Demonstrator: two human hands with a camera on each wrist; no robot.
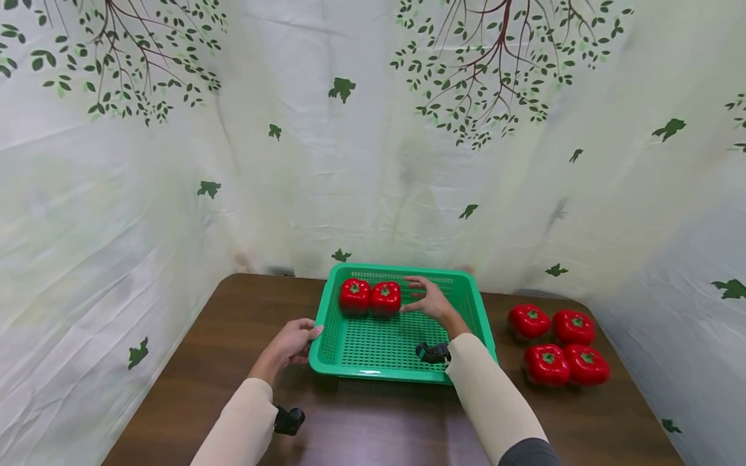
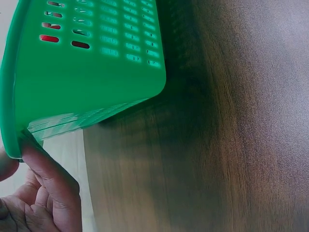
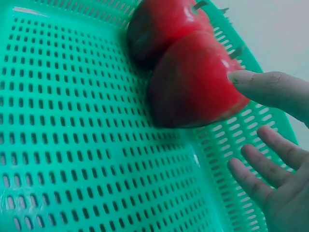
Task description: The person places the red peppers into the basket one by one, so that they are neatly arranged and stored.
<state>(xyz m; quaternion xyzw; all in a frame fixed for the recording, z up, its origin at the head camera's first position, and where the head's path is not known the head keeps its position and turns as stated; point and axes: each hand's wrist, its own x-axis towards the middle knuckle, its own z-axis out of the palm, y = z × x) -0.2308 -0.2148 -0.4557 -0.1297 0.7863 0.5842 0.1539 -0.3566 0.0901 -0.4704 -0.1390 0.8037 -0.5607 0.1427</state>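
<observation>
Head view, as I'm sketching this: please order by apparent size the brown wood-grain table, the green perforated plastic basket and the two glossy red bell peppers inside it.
1. Brown wood-grain table
2. Green perforated plastic basket
3. Left bell pepper and right bell pepper: too alike to rank

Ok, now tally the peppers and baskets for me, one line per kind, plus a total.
Green basket: 1
Red peppers: 6 (2 in the basket, 4 on the table to its right)
Total: 7
</observation>
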